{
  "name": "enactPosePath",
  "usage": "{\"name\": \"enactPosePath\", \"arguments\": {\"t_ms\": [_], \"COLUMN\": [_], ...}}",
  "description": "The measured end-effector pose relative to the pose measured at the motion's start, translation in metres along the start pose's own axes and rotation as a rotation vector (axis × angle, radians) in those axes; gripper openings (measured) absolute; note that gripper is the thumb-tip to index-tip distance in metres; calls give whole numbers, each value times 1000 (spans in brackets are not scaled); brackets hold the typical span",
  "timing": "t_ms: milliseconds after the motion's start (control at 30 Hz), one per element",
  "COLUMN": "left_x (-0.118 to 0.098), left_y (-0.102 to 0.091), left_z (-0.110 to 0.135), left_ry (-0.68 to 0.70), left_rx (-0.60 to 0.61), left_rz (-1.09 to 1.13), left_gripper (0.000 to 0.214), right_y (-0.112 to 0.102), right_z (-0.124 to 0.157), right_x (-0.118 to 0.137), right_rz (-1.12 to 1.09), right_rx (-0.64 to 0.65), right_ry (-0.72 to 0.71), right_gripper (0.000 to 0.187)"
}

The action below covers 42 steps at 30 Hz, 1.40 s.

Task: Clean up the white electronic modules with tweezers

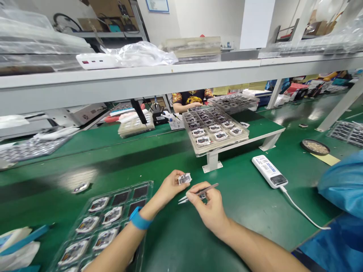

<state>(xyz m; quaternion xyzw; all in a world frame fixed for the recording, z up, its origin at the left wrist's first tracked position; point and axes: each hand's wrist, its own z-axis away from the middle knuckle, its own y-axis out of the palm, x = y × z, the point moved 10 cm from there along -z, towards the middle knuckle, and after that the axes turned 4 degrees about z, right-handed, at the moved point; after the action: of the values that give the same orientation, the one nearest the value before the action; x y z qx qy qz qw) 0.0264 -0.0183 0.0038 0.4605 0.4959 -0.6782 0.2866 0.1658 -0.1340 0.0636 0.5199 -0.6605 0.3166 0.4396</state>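
The left grip (pixel 172 187), with a blue wristband (pixel 139 219) under it, is closed, and its fingers hold a small white module (pixel 184 179); just beside it, the right grip (pixel 208 207) pinches steel tweezers (pixel 198 192) with the tips pointing left. Below the left grip, a clear tray (pixel 136 187) with more modules lies on the green desk (pixel 176 241), and a white power bank (pixel 269 171) lies right of the right grip. Farther ahead of both grips, a stacked tray of modules (pixel 215 128) sits on a raised white stand (pixel 212 161).
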Motion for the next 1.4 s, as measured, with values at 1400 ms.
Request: {"name": "enactPosePath", "arguments": {"t_ms": [1400], "left_x": [23], "left_y": [13], "left_z": [128], "left_ry": [-159], "left_rx": [-60], "left_rz": [589], "left_gripper": [35], "right_y": [24], "right_z": [17], "right_x": [-30], "right_rz": [-27], "right_rx": [141], "right_ry": [157], "right_gripper": [9]}}
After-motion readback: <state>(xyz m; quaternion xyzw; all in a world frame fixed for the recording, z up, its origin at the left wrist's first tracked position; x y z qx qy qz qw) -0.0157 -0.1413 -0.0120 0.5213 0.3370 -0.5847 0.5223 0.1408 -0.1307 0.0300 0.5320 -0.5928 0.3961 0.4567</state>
